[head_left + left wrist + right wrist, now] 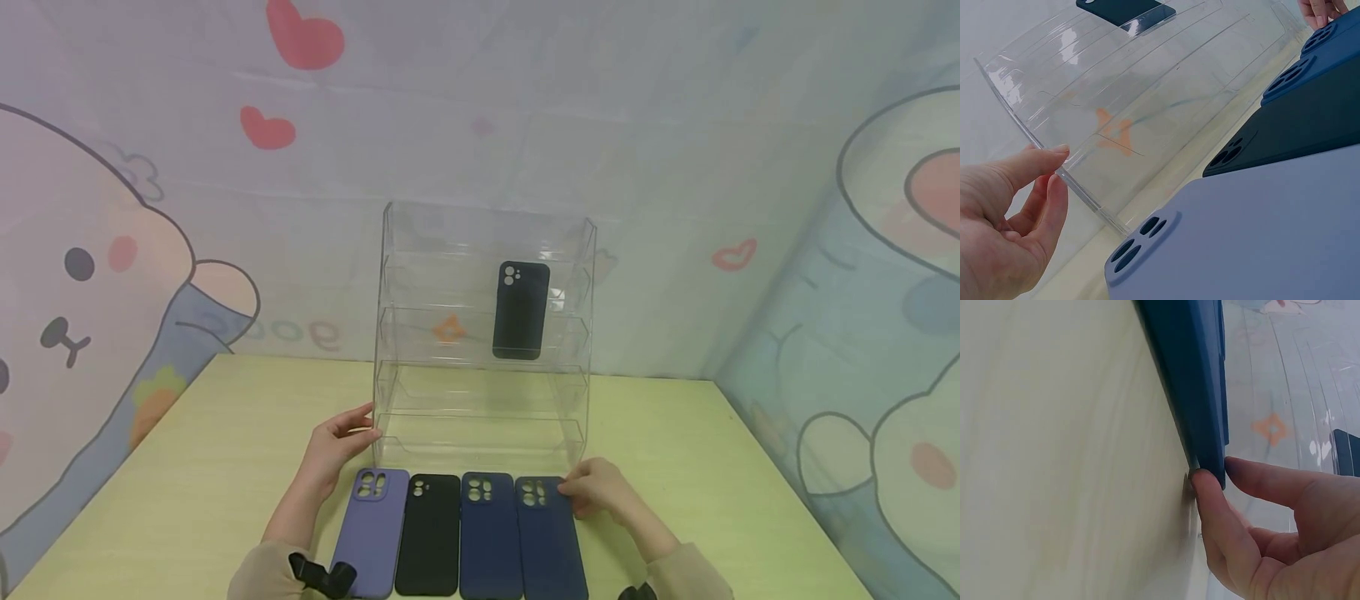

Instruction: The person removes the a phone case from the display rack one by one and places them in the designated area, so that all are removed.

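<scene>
A clear stepped display rack [480, 417] stands on the table, one dark phone case [521, 310] leaning in an upper tier toward its right. My left hand [333, 450] pinches the rack's left side edge between thumb and finger, as the left wrist view shows. Before the rack lie a purple phone case [371, 537], a black phone case [428, 537] and a navy phone case [491, 537], side by side. Rightmost in that row, a second navy phone case [552, 542] has its upper right corner pinched by my right hand [600, 490].
The pale yellow table [247, 467] extends to both sides of the rack. Behind it hangs a backdrop [660, 167] printed with hearts and cartoon animals. The lower ends of the cases reach the bottom of the head view.
</scene>
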